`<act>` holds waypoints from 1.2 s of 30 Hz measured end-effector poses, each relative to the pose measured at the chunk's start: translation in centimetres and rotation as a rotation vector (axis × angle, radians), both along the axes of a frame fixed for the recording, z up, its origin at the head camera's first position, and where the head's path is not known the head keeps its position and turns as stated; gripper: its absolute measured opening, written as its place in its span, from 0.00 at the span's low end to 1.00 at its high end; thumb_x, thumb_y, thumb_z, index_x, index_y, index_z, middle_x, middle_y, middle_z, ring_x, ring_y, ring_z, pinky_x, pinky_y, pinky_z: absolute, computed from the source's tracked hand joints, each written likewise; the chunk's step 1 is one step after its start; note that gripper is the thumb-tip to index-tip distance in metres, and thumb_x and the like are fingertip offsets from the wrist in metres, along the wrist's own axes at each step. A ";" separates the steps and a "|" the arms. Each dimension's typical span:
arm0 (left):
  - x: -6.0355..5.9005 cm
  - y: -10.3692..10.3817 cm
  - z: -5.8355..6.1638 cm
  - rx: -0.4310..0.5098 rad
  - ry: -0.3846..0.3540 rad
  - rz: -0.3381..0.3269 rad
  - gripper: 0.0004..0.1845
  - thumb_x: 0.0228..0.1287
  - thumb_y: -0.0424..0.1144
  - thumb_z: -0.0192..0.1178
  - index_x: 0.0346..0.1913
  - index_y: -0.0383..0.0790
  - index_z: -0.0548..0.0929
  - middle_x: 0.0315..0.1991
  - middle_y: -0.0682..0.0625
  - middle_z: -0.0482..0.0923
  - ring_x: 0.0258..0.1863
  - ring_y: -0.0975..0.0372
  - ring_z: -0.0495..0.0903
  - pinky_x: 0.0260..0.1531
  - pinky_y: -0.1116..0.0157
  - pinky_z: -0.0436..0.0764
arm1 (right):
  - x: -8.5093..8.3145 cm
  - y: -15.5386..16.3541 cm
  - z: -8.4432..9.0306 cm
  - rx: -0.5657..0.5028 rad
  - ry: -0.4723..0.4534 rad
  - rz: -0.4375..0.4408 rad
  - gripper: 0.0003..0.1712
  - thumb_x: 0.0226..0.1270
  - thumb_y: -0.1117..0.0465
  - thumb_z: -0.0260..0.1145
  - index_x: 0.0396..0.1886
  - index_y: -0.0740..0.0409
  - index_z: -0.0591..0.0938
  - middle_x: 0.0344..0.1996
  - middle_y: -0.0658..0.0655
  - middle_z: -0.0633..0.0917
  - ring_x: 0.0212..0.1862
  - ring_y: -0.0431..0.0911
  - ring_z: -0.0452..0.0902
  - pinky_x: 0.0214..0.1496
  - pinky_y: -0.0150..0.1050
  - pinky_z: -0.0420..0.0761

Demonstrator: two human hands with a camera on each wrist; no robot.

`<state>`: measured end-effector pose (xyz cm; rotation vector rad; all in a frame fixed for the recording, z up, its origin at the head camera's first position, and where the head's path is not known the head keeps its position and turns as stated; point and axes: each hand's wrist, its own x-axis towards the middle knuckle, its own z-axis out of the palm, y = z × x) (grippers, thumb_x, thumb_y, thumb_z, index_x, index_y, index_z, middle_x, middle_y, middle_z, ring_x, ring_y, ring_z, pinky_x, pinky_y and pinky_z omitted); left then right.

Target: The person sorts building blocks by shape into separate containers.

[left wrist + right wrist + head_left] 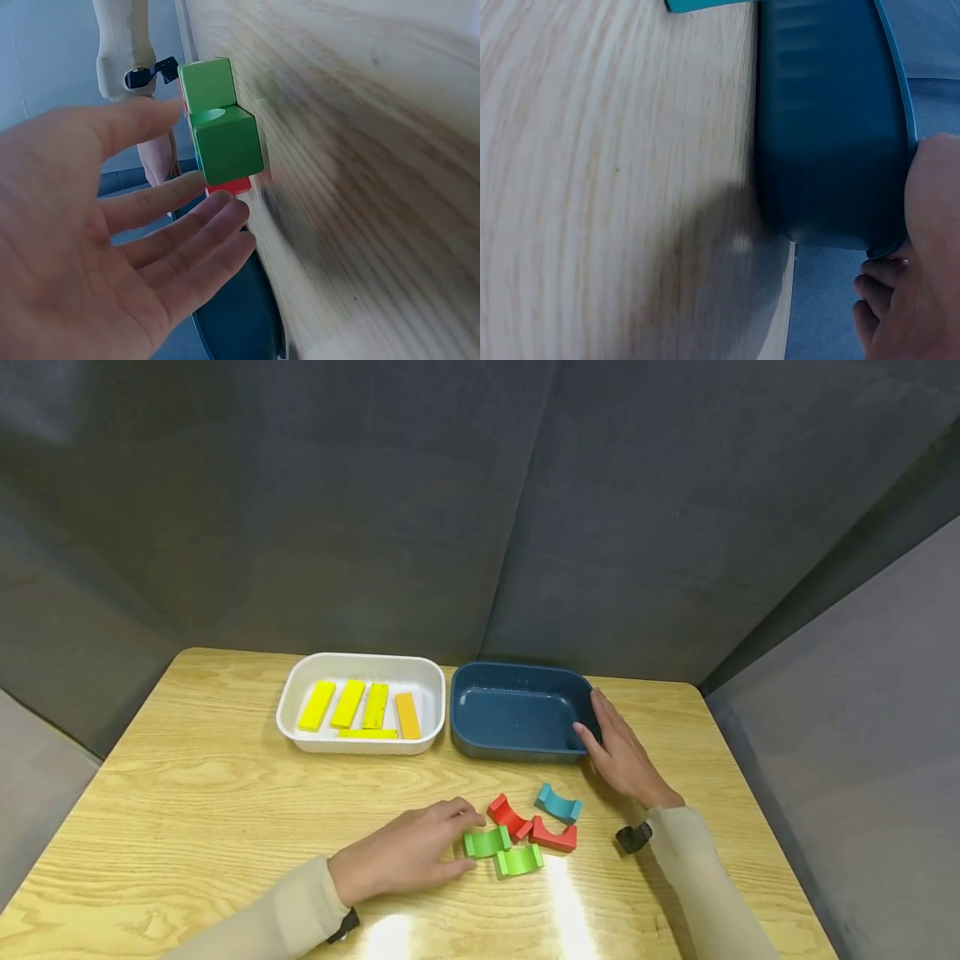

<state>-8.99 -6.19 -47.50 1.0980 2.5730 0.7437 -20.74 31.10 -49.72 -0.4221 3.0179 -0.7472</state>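
My left hand (pixel 416 852) reaches in from the left with fingers spread, its fingertips right beside a green arch block (pixel 486 842). In the left wrist view that green block (pixel 229 146) stands just past the thumb and fingers, which are apart. A second green arch block (pixel 519 861), two red arch blocks (pixel 508 816) (pixel 553 836) and a blue arch block (pixel 558 804) lie close together on the table. My right hand (pixel 624 756) grips the right end of a dark blue tray (pixel 517 753), thumb over the rim and fingers along the outside.
Left of the blue tray stands a white tray (pixel 360 746) holding several yellow bars (pixel 317 706) and an orange bar (pixel 407 716). Both trays sit along the back of the wooden table (pixel 225 810). Dark grey panels (pixel 375 510) rise behind it.
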 end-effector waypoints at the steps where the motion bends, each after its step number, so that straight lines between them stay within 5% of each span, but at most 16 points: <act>1: 0.0 0.1 0.0 -0.005 0.008 -0.002 0.26 0.74 0.48 0.68 0.70 0.43 0.82 0.63 0.50 0.80 0.57 0.62 0.82 0.58 0.61 0.86 | 0.0 0.0 0.0 0.000 -0.001 -0.001 0.47 0.89 0.40 0.49 0.89 0.60 0.43 0.88 0.61 0.45 0.87 0.63 0.42 0.85 0.66 0.49; 25: -0.2 1.6 -0.3 -0.073 0.117 -0.047 0.15 0.71 0.41 0.73 0.56 0.40 0.90 0.44 0.50 0.85 0.38 0.67 0.83 0.39 0.69 0.87 | 0.0 -0.1 -0.1 -0.023 -0.020 0.004 0.46 0.89 0.40 0.48 0.89 0.58 0.42 0.89 0.59 0.43 0.87 0.64 0.42 0.85 0.66 0.49; 36: -0.1 1.6 -0.1 -0.061 0.125 -0.036 0.08 0.69 0.39 0.74 0.46 0.40 0.91 0.37 0.52 0.81 0.27 0.71 0.72 0.29 0.72 0.79 | 0.1 0.0 0.0 -0.043 -0.020 0.010 0.46 0.89 0.40 0.49 0.89 0.58 0.43 0.89 0.59 0.43 0.87 0.63 0.41 0.84 0.67 0.48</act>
